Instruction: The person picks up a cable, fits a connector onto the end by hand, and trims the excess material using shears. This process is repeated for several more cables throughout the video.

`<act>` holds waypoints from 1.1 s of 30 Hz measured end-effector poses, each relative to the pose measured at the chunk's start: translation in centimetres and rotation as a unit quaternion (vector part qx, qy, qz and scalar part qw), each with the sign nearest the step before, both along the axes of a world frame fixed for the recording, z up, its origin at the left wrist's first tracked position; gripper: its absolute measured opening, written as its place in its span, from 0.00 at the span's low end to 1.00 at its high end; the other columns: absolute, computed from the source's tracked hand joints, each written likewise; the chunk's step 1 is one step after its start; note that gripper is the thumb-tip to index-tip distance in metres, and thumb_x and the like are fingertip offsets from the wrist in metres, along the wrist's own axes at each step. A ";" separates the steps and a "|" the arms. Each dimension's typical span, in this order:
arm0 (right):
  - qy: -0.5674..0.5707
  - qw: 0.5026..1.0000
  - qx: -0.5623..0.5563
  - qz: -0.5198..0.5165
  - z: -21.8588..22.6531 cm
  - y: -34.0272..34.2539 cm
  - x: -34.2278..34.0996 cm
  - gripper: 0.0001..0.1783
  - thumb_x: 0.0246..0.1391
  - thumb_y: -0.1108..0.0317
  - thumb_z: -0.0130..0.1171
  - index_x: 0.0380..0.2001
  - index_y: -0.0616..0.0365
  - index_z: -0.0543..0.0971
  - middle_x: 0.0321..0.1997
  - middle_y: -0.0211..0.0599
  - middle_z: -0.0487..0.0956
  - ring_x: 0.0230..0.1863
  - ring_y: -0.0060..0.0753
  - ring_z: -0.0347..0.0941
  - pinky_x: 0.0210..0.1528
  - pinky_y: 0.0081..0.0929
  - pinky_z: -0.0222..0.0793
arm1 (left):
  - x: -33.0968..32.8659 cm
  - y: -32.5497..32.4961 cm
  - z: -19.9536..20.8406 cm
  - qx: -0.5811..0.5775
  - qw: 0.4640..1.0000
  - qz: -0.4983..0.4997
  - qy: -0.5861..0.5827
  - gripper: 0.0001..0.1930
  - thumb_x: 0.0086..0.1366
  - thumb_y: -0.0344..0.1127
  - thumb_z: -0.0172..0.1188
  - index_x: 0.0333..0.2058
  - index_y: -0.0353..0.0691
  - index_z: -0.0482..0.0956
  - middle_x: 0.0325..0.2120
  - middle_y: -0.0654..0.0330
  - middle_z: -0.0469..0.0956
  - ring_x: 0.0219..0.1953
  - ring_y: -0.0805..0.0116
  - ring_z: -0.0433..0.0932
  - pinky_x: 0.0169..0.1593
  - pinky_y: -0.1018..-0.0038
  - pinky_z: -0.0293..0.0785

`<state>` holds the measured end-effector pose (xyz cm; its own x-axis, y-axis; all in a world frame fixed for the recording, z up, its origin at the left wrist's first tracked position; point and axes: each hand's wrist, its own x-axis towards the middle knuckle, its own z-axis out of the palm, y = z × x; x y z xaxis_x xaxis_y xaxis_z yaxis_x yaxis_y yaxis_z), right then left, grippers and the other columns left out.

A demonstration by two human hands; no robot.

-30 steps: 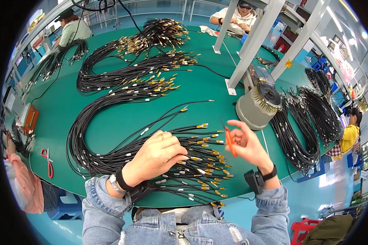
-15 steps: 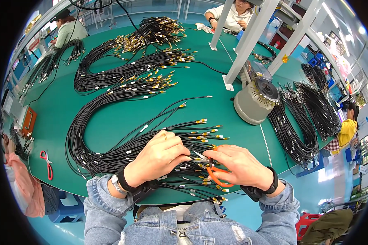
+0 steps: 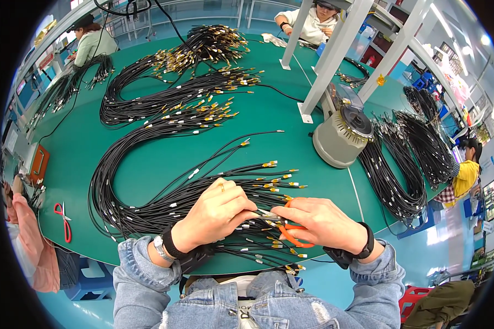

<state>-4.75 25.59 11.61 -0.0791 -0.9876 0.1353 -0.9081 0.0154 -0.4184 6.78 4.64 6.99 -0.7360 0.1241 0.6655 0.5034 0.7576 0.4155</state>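
Observation:
My left hand is closed in a pinch on a thin black cable, its fingertips just left of the scissor blades. In my right hand is a pair of scissors with orange handles. Their silver blades point left and meet the cable end by my left fingertips, though the exact contact is too small to make out. Beneath both hands lies a big bundle of black cables, curved in a U, with yellow and white tags at the ends.
Further cable bundles lie farther back on the green table. Red-handled scissors rest at the left. A round grey-beige machine stands by white metal posts. More cables hang over the right edge. Several people work around.
The scissor blades, open in the earlier frame, have come together beside my left fingertips. The orange handles have drawn closer in my right hand. My left hand has barely moved.

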 end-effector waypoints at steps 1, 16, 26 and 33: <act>0.001 1.000 0.000 0.000 0.1 -0.1 0.1 0.22 0.43 0.66 0.62 0.42 0.59 0.71 0.30 0.38 0.73 0.30 0.40 0.71 0.30 0.33 0.68 | 0.0 0.0 0.0 0.002 1.000 -0.002 0.004 0.11 0.42 0.28 0.69 0.24 0.41 0.76 0.19 0.64 0.71 0.23 0.66 0.69 0.31 0.72 0.63; 0.030 0.999 -0.014 -0.017 -0.2 0.0 0.0 0.22 0.42 0.68 0.62 0.44 0.58 0.72 0.27 0.35 0.74 0.26 0.38 0.72 0.25 0.31 0.68 | 0.1 0.3 -0.4 0.015 1.000 0.016 0.021 0.11 0.41 0.27 0.70 0.24 0.40 0.76 0.19 0.64 0.71 0.23 0.66 0.70 0.30 0.73 0.63; -0.131 0.951 -0.032 -0.278 -3.9 0.0 -5.6 0.22 0.44 0.72 0.60 0.46 0.61 0.71 0.27 0.40 0.74 0.26 0.38 0.73 0.30 0.29 0.68 | -0.5 -0.2 0.3 0.041 0.998 0.044 0.029 0.10 0.46 0.22 0.66 0.29 0.39 0.77 0.21 0.61 0.75 0.21 0.66 0.73 0.26 0.73 0.66; 0.110 0.942 -0.047 -0.313 -8.9 0.1 -11.2 0.22 0.46 0.70 0.57 0.47 0.60 0.70 0.30 0.46 0.75 0.33 0.46 0.72 0.35 0.36 0.68 | -3.8 0.2 1.8 0.091 0.992 0.027 0.078 0.11 0.48 0.20 0.63 0.33 0.38 0.77 0.21 0.59 0.76 0.20 0.65 0.74 0.23 0.75 0.68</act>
